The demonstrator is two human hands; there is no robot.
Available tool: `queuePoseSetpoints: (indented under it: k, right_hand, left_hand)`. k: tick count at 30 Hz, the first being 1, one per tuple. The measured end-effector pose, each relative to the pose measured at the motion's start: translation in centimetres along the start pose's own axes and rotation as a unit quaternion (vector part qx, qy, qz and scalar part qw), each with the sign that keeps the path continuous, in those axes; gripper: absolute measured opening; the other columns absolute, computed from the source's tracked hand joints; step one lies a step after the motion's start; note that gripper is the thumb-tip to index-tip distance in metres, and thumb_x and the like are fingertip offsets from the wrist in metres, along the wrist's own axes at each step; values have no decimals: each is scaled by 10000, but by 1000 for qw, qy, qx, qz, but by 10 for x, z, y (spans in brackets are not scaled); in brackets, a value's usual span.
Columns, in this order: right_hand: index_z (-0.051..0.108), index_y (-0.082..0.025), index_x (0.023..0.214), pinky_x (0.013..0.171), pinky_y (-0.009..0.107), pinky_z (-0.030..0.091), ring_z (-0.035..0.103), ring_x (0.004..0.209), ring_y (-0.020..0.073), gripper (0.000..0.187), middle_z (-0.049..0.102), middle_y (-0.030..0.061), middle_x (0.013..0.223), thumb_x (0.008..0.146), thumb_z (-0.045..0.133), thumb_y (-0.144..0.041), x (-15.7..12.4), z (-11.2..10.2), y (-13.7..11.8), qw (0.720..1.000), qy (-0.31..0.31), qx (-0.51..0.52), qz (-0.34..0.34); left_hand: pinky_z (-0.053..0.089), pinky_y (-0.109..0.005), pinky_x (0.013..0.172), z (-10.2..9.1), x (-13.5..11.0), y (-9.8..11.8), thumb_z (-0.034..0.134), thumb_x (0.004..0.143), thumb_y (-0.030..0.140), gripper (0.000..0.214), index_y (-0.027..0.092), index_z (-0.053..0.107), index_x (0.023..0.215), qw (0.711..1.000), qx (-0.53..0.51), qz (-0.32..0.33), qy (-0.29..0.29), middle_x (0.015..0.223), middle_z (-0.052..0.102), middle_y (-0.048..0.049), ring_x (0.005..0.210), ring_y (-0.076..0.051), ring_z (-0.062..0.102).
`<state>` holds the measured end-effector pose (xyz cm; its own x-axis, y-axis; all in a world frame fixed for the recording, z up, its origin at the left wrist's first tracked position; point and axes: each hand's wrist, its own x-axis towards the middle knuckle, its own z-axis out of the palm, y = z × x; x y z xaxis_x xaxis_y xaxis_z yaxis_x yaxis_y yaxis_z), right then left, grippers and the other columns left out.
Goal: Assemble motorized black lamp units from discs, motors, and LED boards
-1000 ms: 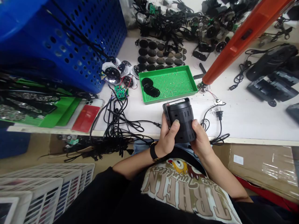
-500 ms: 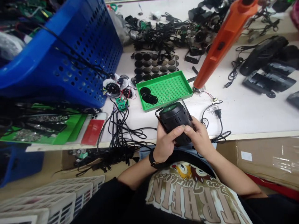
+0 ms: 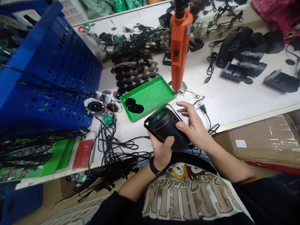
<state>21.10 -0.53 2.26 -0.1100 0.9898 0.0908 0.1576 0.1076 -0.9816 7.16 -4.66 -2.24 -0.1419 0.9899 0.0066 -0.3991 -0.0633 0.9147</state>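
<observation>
In the head view, a black, rounded lamp housing (image 3: 167, 126) with a thin metal bracket and a greenish lens at its far end is tilted up over the table edge. My left hand (image 3: 161, 151) grips it from the left and below, thumb along its side. On the other side, my right hand (image 3: 194, 126) has its fingers stretched out off the housing; the thumb lies at the housing's upper right edge. An orange electric screwdriver (image 3: 179, 50) hangs upright just beyond, its tip above the right end of a green perforated tray (image 3: 159, 93). Black discs (image 3: 134, 105) lie in that tray.
A large blue basket (image 3: 70, 59) stands on the left. Tangled black cables (image 3: 112, 137) and a green circuit board (image 3: 108, 119) lie left of the hands. Black housing shells (image 3: 243, 68) rest at the right. A cardboard box (image 3: 262, 137) sits below the table's right edge.
My right hand has loosened from the lamp housing, its fingers now spread. My left hand keeps hold. The view has shifted, so table items and the screwdriver appear further left.
</observation>
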Motion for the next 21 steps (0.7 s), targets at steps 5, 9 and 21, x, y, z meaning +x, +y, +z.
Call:
queuePoseSetpoints:
  k: [5,9,21]
  right_hand:
    - [638,-235,1040,886,395,517,622,942,242,632,675,36,962,796,666,-817,12,3,-9,988,-126,84,26]
    - [578,-227,874,725,318,453,540,792,184,578,597,-12,798,766,726,-775,4,12,-3,991,-102,81,43]
    - [594,-217,861,736,314,453,548,792,174,599,603,-14,812,778,705,-800,14,10,17,990,-39,117,63]
  left_hand:
    - [483,-406,1160,-4,-15,-1,794,809,610,780,309,505,1468,999,40,13,0,1344,688,-83,1314,-300,633]
    - [471,-433,1189,-10,-23,-11,725,861,616,693,319,546,1461,997,51,33,50,1306,703,-53,1324,-303,626]
    - [525,-340,1117,8,-5,-15,681,932,600,520,306,637,1358,997,0,-24,68,1335,710,-38,1289,-239,665]
